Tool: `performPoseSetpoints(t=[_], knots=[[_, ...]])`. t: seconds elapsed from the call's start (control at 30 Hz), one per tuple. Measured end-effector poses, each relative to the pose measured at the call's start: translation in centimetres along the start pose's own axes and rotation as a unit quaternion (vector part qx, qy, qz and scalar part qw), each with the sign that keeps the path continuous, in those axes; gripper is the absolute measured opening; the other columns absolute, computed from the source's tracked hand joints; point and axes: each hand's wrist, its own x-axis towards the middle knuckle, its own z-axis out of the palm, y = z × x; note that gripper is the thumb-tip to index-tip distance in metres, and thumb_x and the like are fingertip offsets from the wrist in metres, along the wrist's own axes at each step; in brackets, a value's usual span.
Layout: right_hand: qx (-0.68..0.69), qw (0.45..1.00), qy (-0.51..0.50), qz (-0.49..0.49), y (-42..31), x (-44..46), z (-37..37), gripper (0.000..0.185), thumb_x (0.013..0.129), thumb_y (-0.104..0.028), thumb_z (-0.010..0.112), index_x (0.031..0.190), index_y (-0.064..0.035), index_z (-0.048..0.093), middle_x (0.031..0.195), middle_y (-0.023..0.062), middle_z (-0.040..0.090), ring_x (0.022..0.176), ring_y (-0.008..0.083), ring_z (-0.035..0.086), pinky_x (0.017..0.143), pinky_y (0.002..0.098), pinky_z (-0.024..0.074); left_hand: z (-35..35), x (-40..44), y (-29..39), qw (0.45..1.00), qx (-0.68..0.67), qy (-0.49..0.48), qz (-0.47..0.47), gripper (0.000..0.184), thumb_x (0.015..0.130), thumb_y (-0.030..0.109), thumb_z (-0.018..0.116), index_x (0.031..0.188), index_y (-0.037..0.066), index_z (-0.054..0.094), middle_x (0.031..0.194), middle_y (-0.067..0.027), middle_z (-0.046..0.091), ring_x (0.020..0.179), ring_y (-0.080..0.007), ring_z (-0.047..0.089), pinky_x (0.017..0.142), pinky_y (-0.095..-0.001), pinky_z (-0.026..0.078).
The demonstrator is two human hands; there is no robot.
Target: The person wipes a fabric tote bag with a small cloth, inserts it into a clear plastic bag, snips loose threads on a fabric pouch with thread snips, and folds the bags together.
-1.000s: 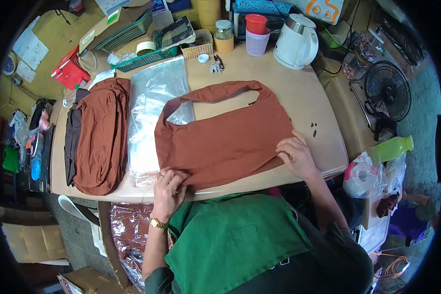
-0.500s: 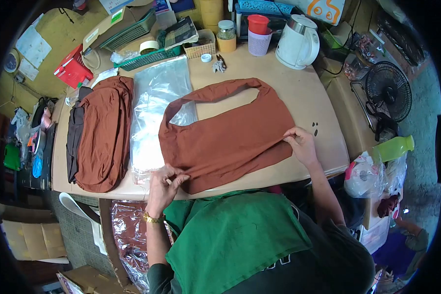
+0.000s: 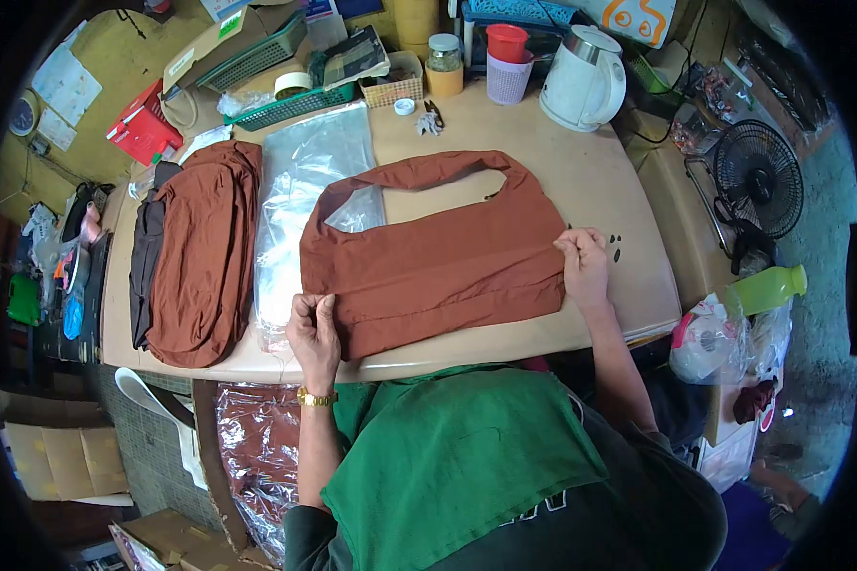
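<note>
- My left hand pinches the bag's (image 3: 438,257) left edge, my right hand (image 3: 584,262) its right; both closed.
- Bag lies mid-table, partly over plastic (image 3: 314,143).
- Uneven pull could skew it.

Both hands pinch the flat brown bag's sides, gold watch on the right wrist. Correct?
Wrong wrist: the head view shows the gold watch on the left hand, not the right hand. Both do pinch the brown bag at its sides.
</note>
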Motion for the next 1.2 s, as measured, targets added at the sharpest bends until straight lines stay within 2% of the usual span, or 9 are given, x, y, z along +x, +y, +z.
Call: performPoseSetpoints(t=[0.2, 0.3, 0.4, 0.47, 0.57, 0.7, 0.77, 1.0, 1.2], knots=[[-0.021, 0.998, -0.023, 0.054, 0.7, 1.4, 0.1, 0.004, 0.091, -0.009, 0.062, 0.091, -0.0054, 0.063, 0.081, 0.0106, 0.065, 0.079, 0.0307, 0.059, 0.076, 0.0379, 0.0483, 1.5, -0.3, -0.9, 0.998, 0.06, -0.032, -0.009, 0.015, 0.098, 0.008, 0.058, 0.087, -0.001, 0.054, 0.072, -0.009, 0.056, 0.067, -0.0133, 0.05, 0.065, -0.0283, 0.046], [0.052, 0.975, 0.037, 0.212, 2.6, 1.2, -1.7, 0.01, 0.092, -0.013, 0.064, 0.097, -0.0047, 0.06, 0.08, 0.0112, 0.066, 0.074, 0.0278, 0.061, 0.07, 0.0386, 0.05, 2.0, -0.6, -1.5, 0.997, 0.069, -0.023, -0.013, 0.015, 0.098, 0.008, 0.058, 0.087, 0.0, 0.053, 0.073, -0.0094, 0.056, 0.068, -0.014, 0.05, 0.065, -0.0285, 0.046], [-0.17, 0.945, -0.159, 0.23, 1.2, -0.4, -5.5, 0.021, 0.09, -0.015, 0.068, 0.099, -0.0027, 0.055, 0.076, 0.0091, 0.064, 0.064, 0.0205, 0.061, 0.061, 0.0364, 0.05, 2.3, -0.9, -2.0, 0.997, 0.063, -0.016, -0.031, 0.015, 0.098, 0.009, 0.058, 0.087, 0.0, 0.053, 0.073, -0.009, 0.056, 0.068, -0.0141, 0.049, 0.065, -0.0283, 0.046], [0.074, 0.909, -0.194, 0.362, -2.4, -1.5, -5.7, 0.03, 0.086, -0.014, 0.073, 0.102, -0.0018, 0.05, 0.072, 0.0057, 0.059, 0.057, 0.0148, 0.059, 0.054, 0.0335, 0.0482, 2.7, -0.9, -2.2, 0.997, 0.062, -0.013, -0.038, 0.015, 0.098, 0.009, 0.058, 0.087, 0.0, 0.053, 0.073, -0.0083, 0.056, 0.068, -0.0139, 0.049, 0.066, -0.0281, 0.046], [0.257, 0.871, -0.128, 0.399, -1.8, -3.4, -3.4, 0.04, 0.082, -0.01, 0.076, 0.107, -0.0019, 0.046, 0.067, 0.004, 0.054, 0.053, 0.0141, 0.058, 0.051, 0.0315, 0.0469, 2.5, -0.8, -2.4, 0.999, 0.024, -0.007, -0.024, 0.014, 0.098, 0.008, 0.058, 0.088, -0.001, 0.053, 0.076, -0.0069, 0.057, 0.068, -0.0136, 0.05, 0.066, -0.0278, 0.046], [0.233, 0.873, -0.211, 0.373, -0.3, -2.8, -4.6, 0.049, 0.079, -0.007, 0.078, 0.114, -0.0019, 0.044, 0.073, 0.0046, 0.057, 0.063, 0.0168, 0.061, 0.058, 0.0326, 0.0503, 1.0, 0.6, -0.2, 0.997, 0.067, 0.015, 0.019, 0.01, 0.097, 0.006, 0.059, 0.093, -0.001, 0.055, 0.079, -0.0059, 0.059, 0.074, -0.0128, 0.054, 0.07, -0.0278, 0.048], [-0.096, 0.963, -0.186, 0.172, -1.9, -2.0, -5.0, 0.049, 0.078, -0.008, 0.08, 0.113, -0.004, 0.046, 0.089, 0.0033, 0.056, 0.073, 0.0138, 0.056, 0.066, 0.0274, 0.0482, 0.8, 1.2, 0.6, 0.997, 0.078, -0.009, 0.015, 0.01, 0.095, 0.007, 0.062, 0.092, -0.002, 0.058, 0.08, -0.0075, 0.061, 0.072, -0.0151, 0.056, 0.068, -0.0288, 0.048], [0.039, 0.995, -0.022, 0.089, -1.0, -0.2, -1.4, 0.031, 0.08, -0.009, 0.078, 0.101, -0.0012, 0.056, 0.092, 0.0081, 0.059, 0.086, 0.0177, 0.059, 0.076, 0.0311, 0.0481, 0.3, 0.0, -0.1, 0.995, 0.093, -0.032, 0.007, 0.017, 0.092, 0.013, 0.067, 0.086, -0.001, 0.061, 0.074, -0.0112, 0.061, 0.067, -0.0221, 0.056, 0.066, -0.0335, 0.046], [0.202, 0.953, 0.005, 0.224, 1.4, -0.9, 2.9, 0.012, 0.091, -0.012, 0.066, 0.088, -0.0014, 0.06, 0.079, 0.007, 0.06, 0.08, 0.0193, 0.057, 0.07, 0.0335, 0.0464, 2.0, -0.6, -1.2, 0.991, 0.109, 0.067, 0.022, 0.015, 0.095, 0.012, 0.061, 0.085, 0.002, 0.06, 0.073, -0.0101, 0.06, 0.067, -0.0242, 0.054, 0.065, -0.0359, 0.044]])
